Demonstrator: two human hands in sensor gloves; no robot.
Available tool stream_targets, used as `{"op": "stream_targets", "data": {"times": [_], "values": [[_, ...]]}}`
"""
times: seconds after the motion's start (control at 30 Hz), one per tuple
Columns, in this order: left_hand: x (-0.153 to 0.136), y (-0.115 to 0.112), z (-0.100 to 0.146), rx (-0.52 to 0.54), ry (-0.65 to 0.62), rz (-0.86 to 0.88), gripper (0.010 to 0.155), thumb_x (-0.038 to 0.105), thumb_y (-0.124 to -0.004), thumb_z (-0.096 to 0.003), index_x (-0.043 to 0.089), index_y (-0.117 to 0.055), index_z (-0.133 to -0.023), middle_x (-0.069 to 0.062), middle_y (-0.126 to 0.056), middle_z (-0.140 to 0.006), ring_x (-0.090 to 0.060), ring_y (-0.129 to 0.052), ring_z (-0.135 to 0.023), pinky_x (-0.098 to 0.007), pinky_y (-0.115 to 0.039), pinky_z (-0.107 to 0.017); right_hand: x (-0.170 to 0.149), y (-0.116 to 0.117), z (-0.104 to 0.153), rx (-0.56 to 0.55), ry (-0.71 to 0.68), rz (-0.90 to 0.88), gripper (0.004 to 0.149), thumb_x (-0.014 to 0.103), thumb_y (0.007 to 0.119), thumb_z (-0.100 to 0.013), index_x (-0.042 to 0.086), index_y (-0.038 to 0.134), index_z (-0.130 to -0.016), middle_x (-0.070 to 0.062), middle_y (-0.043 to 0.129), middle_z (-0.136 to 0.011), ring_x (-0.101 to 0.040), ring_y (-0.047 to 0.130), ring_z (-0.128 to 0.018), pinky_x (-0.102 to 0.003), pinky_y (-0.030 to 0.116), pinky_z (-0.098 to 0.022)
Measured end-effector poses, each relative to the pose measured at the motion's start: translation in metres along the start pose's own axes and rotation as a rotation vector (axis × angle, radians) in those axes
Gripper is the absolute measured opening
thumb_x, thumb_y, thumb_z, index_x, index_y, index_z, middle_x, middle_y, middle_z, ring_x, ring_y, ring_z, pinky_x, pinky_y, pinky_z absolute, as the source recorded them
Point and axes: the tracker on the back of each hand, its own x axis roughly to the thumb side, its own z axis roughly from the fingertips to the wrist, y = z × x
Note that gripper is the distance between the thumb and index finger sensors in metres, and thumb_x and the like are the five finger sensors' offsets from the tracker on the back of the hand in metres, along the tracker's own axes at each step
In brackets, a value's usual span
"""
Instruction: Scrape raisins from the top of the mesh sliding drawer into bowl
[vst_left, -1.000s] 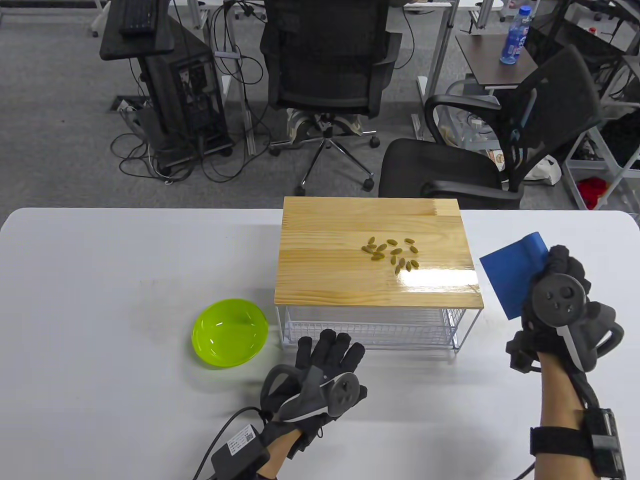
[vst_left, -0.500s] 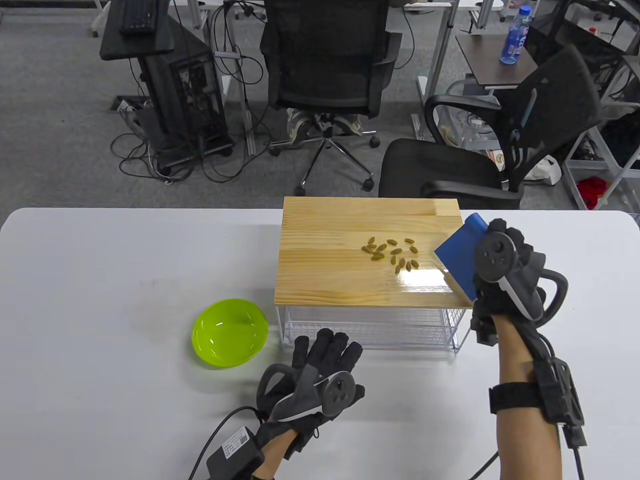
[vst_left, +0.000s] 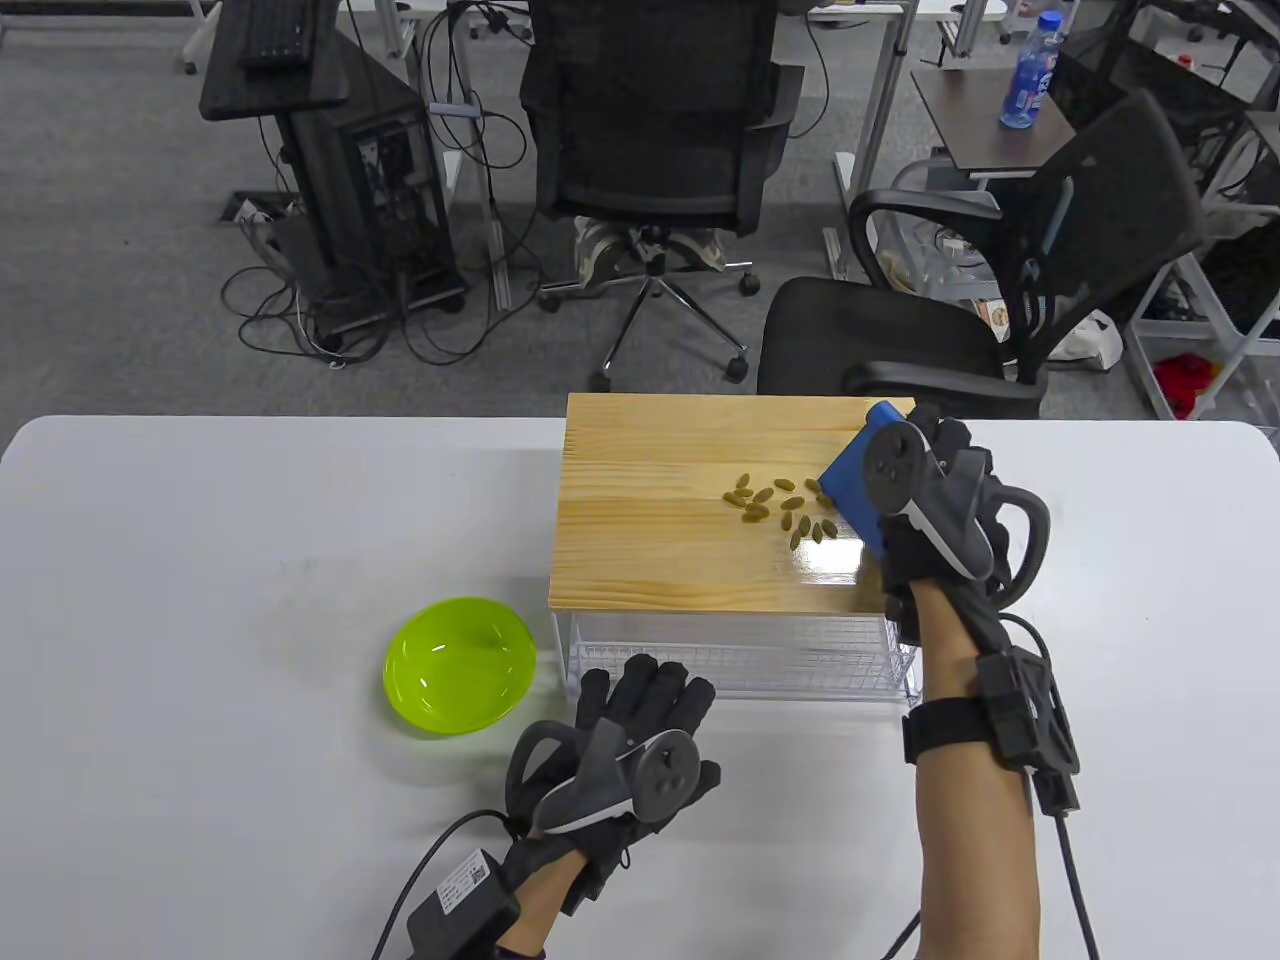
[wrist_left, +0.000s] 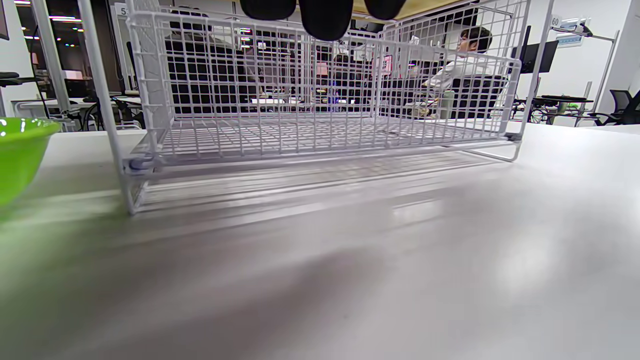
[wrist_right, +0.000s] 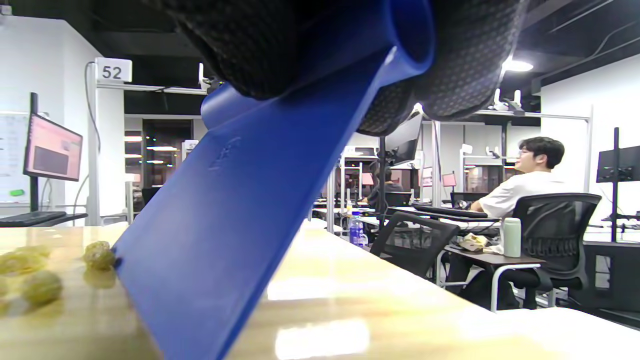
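Observation:
Several greenish raisins (vst_left: 780, 505) lie in a loose cluster on the wooden top (vst_left: 660, 520) of the white mesh drawer unit (vst_left: 740, 655). My right hand (vst_left: 935, 490) grips a blue scraper (vst_left: 852, 485) whose lower edge rests on the wood just right of the cluster; in the right wrist view the scraper (wrist_right: 235, 235) touches one raisin (wrist_right: 98, 255). A lime green bowl (vst_left: 460, 665) sits on the table left of the unit. My left hand (vst_left: 640, 715) lies on the table in front of the unit, fingers spread, holding nothing. Its fingertips (wrist_left: 325, 17) hang before the mesh (wrist_left: 320, 125).
The white table (vst_left: 200, 560) extends left and right of the unit. Beyond its far edge stand two black office chairs (vst_left: 655, 150), a computer tower with cables, and a side table with a water bottle (vst_left: 1030, 70). A seated person (wrist_right: 520, 190) shows in the background.
My right hand carried the blue scraper leftward from off the unit's right side onto the wooden top, up to the raisins. My left hand slid slightly left and nearer.

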Motion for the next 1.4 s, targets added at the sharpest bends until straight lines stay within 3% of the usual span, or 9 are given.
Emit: {"op": "stream_targets", "data": {"times": [1.1,1.4], "values": [[-0.001,0.002,0.002,-0.015,-0.01,0.006,0.075,0.067,-0.055,-0.0498,0.036,-0.042,-0.117,-0.002,-0.051,-0.127,-0.037,-0.05,-0.12,-0.063,-0.044,-0.083,0.036,-0.001,0.031,0.021,-0.372,-0.101,0.059,0.019,0.074,-0.055,0.013,0.05,-0.109,-0.018,0.058,-0.108,-0.044,0.079,-0.09,-0.066,0.065,-0.064],[0.012,-0.022,-0.009,-0.063,-0.001,-0.021,0.075,0.067,-0.055,-0.0495,0.036,-0.042,-0.117,-0.004,-0.048,-0.128,-0.039,-0.046,-0.123,-0.063,-0.046,-0.085,0.033,-0.002,0.044,0.017,-0.427,-0.11,0.058,0.019,0.074,-0.055,0.013,0.05,-0.108,-0.018,0.058,-0.108,-0.044,0.08,-0.09,-0.066,0.064,-0.064]]}}
